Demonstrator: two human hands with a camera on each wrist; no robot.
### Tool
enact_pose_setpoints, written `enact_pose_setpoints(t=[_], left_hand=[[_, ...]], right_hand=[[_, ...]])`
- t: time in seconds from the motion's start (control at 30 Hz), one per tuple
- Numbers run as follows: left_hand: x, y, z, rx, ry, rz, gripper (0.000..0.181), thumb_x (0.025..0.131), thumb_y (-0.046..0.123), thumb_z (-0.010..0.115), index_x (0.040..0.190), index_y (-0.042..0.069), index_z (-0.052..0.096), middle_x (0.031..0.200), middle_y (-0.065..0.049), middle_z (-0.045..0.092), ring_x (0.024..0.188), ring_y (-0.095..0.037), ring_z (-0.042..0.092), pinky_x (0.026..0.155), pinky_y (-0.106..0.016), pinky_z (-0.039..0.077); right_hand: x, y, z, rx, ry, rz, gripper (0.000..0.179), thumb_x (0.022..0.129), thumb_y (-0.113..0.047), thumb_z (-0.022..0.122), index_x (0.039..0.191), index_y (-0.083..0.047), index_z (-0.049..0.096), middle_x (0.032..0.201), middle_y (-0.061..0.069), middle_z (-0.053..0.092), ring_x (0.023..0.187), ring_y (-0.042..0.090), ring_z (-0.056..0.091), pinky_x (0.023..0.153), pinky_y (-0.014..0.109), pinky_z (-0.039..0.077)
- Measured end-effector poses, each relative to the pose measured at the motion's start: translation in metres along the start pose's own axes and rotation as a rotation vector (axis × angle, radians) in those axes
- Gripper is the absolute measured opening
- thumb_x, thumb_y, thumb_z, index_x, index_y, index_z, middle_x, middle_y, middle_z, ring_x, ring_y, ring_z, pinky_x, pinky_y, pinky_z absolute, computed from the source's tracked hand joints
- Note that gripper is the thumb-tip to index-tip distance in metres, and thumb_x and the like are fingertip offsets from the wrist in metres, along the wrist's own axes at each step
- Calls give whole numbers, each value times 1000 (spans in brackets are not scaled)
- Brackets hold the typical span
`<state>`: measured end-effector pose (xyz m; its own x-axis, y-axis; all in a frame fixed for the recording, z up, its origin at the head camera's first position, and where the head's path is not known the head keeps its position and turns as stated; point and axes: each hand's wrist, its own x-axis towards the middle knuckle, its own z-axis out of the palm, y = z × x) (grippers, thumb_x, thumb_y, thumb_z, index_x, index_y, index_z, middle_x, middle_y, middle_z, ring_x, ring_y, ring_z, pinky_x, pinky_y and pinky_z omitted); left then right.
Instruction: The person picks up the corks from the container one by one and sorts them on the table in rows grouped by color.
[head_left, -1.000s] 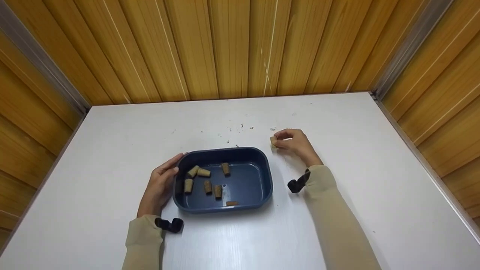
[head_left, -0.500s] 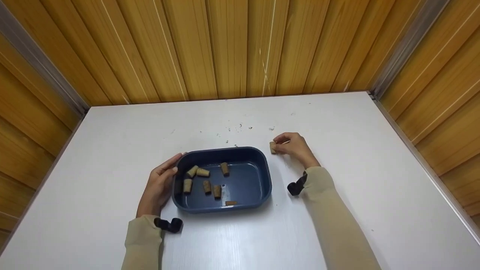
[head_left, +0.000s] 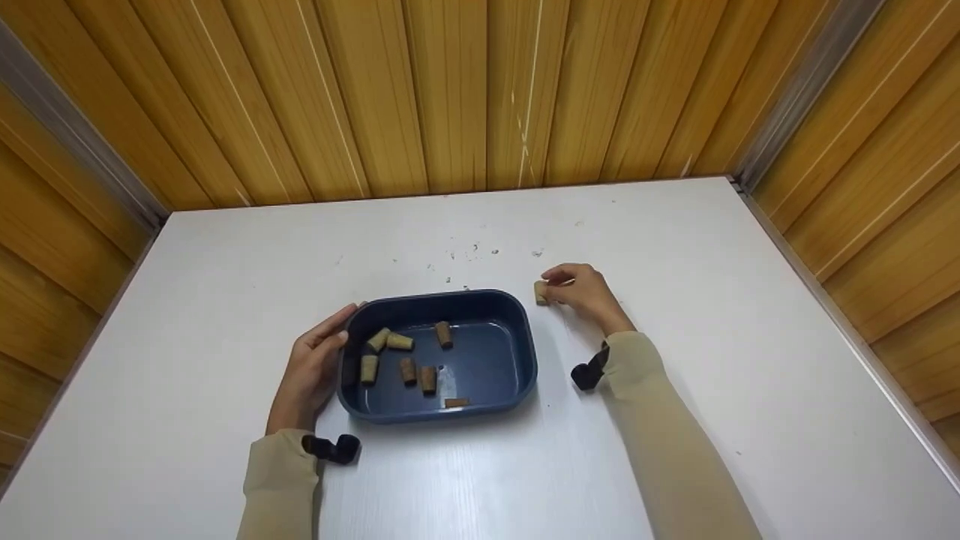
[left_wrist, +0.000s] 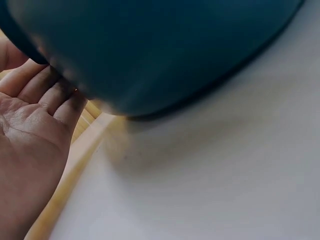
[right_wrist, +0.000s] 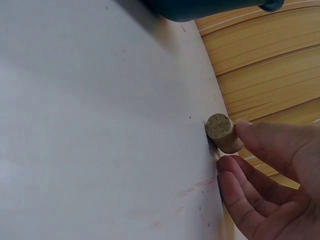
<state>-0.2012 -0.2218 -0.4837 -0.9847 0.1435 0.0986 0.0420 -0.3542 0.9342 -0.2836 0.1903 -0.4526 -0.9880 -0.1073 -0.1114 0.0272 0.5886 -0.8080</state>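
Note:
My left hand [head_left: 307,367] holds the left end of a dark blue plastic tub [head_left: 480,360], thumb at the rim and fingers along the outer wall. In the left wrist view the fingers [left_wrist: 45,90] lie against that wall. Right of the tub, my right hand [head_left: 589,296] pinches a tapered cork stopper [head_left: 541,293] at the table surface. The right wrist view shows the thumb at the side of the cork [right_wrist: 219,127], its round end facing the camera. Several more corks, among them one brown cork [head_left: 444,334], lie scattered inside the tub, mostly in its left half.
A white table [head_left: 660,247] carries everything, with small dark crumbs [head_left: 474,247] behind the tub. Wood-patterned panels [head_left: 450,97] wall in the back and both sides.
My right hand has brought the cork slightly nearer the front and down at the table. The left hand stays on the tub; the whole view has drifted a little.

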Motion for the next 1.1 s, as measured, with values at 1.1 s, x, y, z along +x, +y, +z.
enact_pose_setpoints(t=[1.1], left_hand=[[3,-4,8,25,59,-33,47,94,-2,48,140,-10,39,125,10,64,124,-3,54,106,-17,41]], right_hand=[[-18,-87,-2,-95,-69,-276,29,88,-20,68,115,-9,69,106,10,69,100,24,65,89,39,53]])
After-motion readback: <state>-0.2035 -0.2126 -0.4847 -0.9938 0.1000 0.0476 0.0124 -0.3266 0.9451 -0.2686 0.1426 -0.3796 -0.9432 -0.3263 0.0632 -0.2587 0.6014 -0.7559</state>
